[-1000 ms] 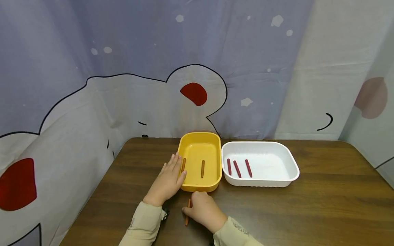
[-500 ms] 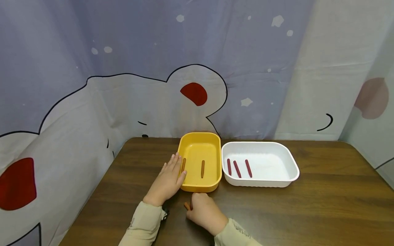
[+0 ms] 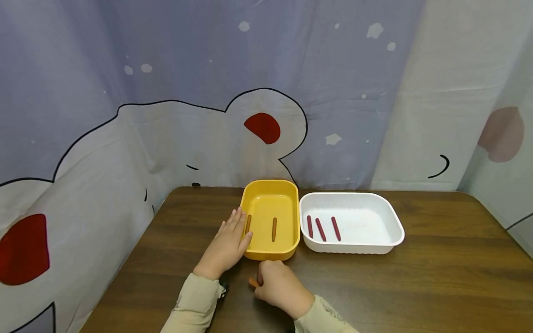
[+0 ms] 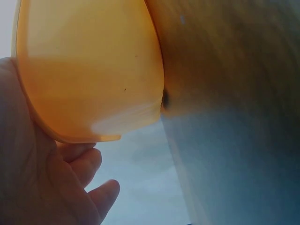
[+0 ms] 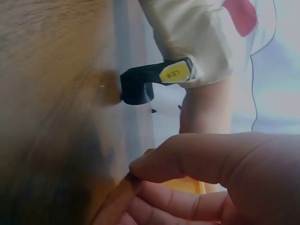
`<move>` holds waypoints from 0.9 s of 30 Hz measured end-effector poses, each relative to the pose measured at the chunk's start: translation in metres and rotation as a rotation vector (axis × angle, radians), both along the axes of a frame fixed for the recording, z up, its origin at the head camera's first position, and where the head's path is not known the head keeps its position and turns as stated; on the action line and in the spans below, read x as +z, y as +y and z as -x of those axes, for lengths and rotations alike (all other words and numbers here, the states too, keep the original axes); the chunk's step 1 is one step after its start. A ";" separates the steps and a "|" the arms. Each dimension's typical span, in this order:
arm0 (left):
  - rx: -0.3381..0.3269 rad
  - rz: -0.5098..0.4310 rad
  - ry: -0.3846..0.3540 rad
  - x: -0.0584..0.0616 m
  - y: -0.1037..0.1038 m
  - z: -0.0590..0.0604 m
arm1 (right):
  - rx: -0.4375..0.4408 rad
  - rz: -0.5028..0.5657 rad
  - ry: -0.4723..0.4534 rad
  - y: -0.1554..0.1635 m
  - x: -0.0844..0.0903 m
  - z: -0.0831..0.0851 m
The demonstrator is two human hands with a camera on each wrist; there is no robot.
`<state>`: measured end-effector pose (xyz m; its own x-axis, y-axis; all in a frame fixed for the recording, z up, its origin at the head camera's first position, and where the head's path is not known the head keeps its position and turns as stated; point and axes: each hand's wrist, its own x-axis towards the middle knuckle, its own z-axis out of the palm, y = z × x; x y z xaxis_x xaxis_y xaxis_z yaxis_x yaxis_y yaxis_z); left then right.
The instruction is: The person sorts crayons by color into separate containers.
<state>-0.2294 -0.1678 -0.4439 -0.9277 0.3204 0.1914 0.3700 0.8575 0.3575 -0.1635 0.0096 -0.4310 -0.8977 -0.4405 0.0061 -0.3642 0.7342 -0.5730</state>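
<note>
My left hand lies along the left rim of a yellow tray, fingers stretched out; the left wrist view shows the tray wall against it. In front of the tray, close over the table, my right hand pinches a slim orange-brown stick like a crayon. The thumb presses on it, and most of its length is hidden from the head view. Inside the yellow tray are two similar sticks, one in the middle and one by the left wall.
To the right of the yellow tray stands a white tray with three dark red sticks in it. Both trays are on a brown wooden table. Behind it hangs a printed curtain. A dark wrist mount sits on the left sleeve.
The stick in my right hand has turned from pointing toward me to lying slantwise, with just a short end showing now. My left hand and both trays stay put.
</note>
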 end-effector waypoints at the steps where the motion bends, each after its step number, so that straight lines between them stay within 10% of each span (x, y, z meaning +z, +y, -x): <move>1: 0.000 -0.002 -0.003 0.000 0.000 0.000 | 0.007 -0.002 -0.002 0.001 0.001 0.000; 27: -0.005 -0.012 0.004 0.000 0.000 0.001 | 0.022 0.393 -0.130 0.043 0.034 0.030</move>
